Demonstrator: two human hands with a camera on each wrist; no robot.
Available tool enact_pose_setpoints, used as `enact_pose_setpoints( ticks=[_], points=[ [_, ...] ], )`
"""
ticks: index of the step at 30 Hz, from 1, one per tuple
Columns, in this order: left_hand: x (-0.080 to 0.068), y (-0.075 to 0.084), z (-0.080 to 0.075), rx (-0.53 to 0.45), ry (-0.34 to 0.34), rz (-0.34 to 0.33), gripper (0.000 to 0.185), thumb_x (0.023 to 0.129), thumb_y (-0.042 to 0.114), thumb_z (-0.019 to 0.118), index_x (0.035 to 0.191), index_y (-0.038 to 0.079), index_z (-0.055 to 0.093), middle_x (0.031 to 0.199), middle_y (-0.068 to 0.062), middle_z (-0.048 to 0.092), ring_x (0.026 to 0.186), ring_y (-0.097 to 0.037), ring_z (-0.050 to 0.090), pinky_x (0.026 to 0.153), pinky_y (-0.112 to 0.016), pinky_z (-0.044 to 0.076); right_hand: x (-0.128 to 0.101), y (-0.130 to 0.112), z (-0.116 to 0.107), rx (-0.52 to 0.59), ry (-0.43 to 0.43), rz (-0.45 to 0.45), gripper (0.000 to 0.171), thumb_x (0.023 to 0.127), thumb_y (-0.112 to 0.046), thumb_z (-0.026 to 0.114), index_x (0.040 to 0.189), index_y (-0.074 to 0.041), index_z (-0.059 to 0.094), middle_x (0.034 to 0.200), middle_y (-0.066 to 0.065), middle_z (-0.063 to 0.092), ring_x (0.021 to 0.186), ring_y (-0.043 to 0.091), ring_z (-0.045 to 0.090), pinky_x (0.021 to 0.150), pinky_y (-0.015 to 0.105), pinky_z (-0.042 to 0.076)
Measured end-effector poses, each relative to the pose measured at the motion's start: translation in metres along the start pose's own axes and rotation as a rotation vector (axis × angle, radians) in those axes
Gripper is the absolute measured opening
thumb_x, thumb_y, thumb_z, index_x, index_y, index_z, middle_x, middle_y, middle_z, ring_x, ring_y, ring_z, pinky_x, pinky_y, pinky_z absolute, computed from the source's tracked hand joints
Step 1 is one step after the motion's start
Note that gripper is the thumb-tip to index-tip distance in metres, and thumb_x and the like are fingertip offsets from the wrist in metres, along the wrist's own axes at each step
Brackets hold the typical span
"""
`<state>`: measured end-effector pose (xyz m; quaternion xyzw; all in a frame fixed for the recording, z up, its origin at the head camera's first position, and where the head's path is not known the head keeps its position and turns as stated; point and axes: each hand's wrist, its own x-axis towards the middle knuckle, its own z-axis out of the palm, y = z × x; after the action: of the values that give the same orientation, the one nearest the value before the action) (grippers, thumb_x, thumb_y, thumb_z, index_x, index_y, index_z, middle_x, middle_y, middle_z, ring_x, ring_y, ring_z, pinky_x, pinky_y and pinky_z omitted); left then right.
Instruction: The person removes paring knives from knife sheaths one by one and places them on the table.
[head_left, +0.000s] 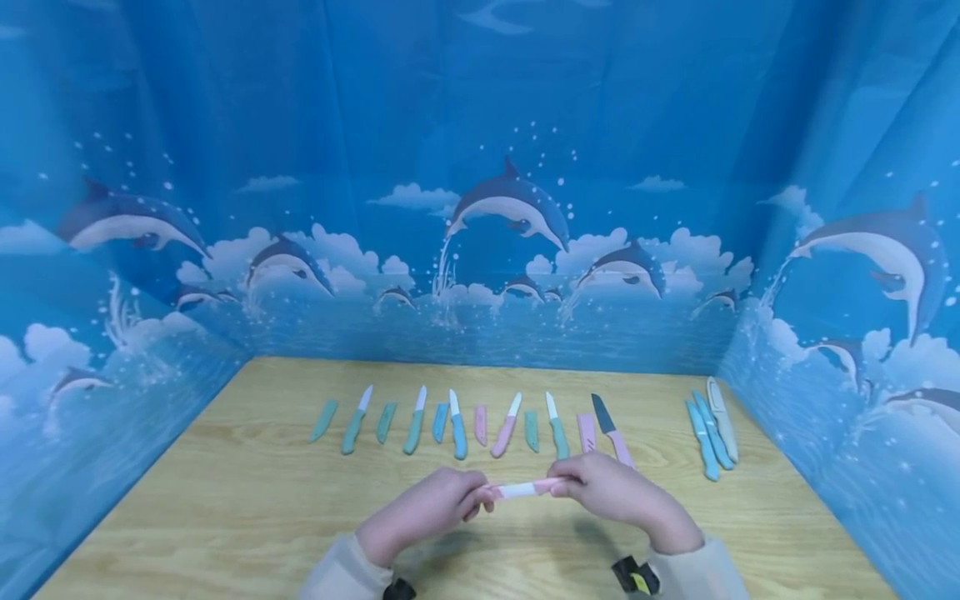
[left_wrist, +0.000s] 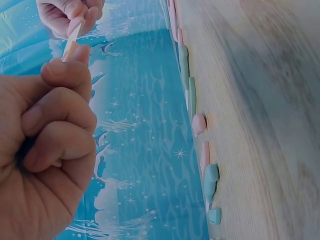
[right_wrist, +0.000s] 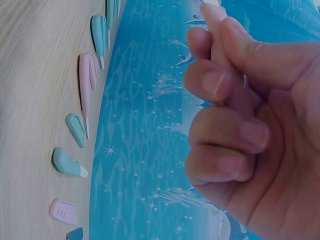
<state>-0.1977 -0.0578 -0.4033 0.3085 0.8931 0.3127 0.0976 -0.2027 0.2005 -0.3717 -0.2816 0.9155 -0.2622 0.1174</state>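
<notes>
Between both hands, low over the table's front part, is a pink knife with a white blade, held level from side to side. My left hand pinches a pink piece at the blade's left end; the fingers mostly hide it, so I cannot tell how far it covers the tip. My right hand grips the pink handle at the other end, fingers curled round it in the right wrist view. Just beyond the hands lie a pink sheath and a dark-bladed knife with a pink handle.
Farther left, a row of knives and sheaths crosses the wooden table, among them a green knife, a blue knife and a pink knife. Blue knives and a pale sheathed knife lie at right. A dolphin-print curtain encloses the table.
</notes>
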Motion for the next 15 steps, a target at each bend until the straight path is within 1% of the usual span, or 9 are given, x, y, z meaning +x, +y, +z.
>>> enact_pose_setpoints(
  ticks=[6,12,15],
  points=[
    [-0.0007,-0.0006,0.0004,-0.006,-0.004,0.001,0.027,0.102,0.026,0.048,0.092,0.012,0.068,0.060,0.012,0.048,0.051,0.000,0.037,0.049,-0.018,0.038,0.0002,0.0022,0.0002,-0.007,0.001,0.006,0.016,0.096,-0.026,0.058,0.101,-0.017,0.071,0.078,-0.009,0.063,0.060,0.005,0.045,0.057,0.024,0.041],
    [0.0007,-0.0008,0.0004,0.002,-0.010,-0.029,0.026,0.102,0.027,0.048,0.092,0.014,0.068,0.060,0.012,0.048,0.051,-0.001,0.038,0.049,-0.018,0.038,-0.0001,0.0026,-0.0003,-0.012,0.005,-0.005,0.015,0.096,-0.026,0.058,0.099,-0.018,0.070,0.076,-0.011,0.061,0.058,0.005,0.044,0.056,0.024,0.040],
    [-0.0001,-0.0004,-0.0005,0.008,-0.012,-0.031,0.026,0.102,0.027,0.047,0.092,0.014,0.068,0.061,0.012,0.048,0.051,-0.001,0.038,0.050,-0.019,0.039,0.0001,0.0026,-0.0002,-0.010,0.005,0.005,0.015,0.096,-0.025,0.058,0.100,-0.018,0.071,0.078,-0.011,0.062,0.059,0.005,0.045,0.057,0.025,0.041]
  ],
)
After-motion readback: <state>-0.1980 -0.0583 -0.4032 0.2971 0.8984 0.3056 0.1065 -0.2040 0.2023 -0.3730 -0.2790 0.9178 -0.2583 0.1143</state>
